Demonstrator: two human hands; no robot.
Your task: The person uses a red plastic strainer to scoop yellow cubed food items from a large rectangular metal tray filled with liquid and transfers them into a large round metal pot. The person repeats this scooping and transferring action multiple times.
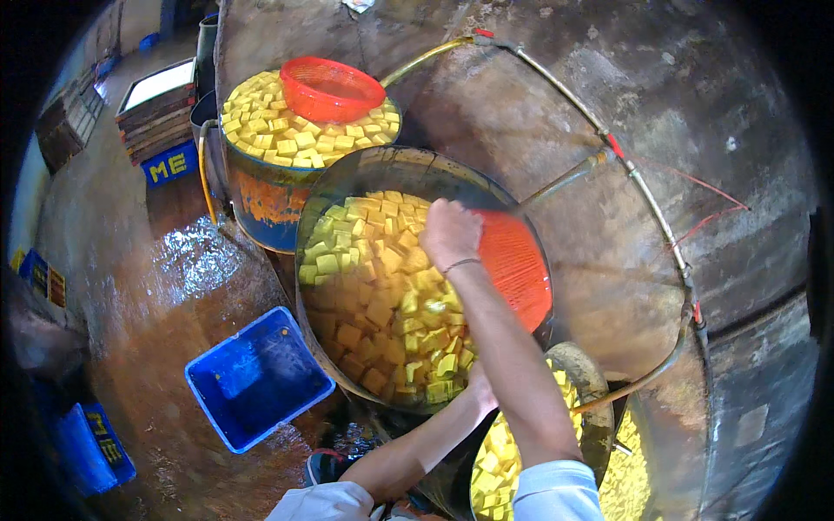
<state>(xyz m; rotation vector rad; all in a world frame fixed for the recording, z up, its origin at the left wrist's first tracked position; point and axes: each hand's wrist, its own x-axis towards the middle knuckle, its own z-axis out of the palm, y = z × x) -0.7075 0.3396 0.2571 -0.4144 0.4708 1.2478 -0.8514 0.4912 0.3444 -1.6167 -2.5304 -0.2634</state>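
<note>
A red perforated plastic basket (512,265) is tilted inside the right side of a large round metal vat (408,158). My right hand (452,233) closes on the basket's left edge, its fingers curled. My left hand (483,388) is beside the vat's near rim, below my right forearm, which hides most of its fingers; what it touches cannot be made out. Many yellow tofu-like cubes (382,252) fill the vat, partly under cloudy liquid.
Behind, at the left, a drum (269,195) of yellow cubes carries another red basket (332,90). A blue crate (248,378) is on the wet floor left of the vat. More yellow cubes (499,464) fill a container near my right arm. A pipe (643,195) curves along the stained wall.
</note>
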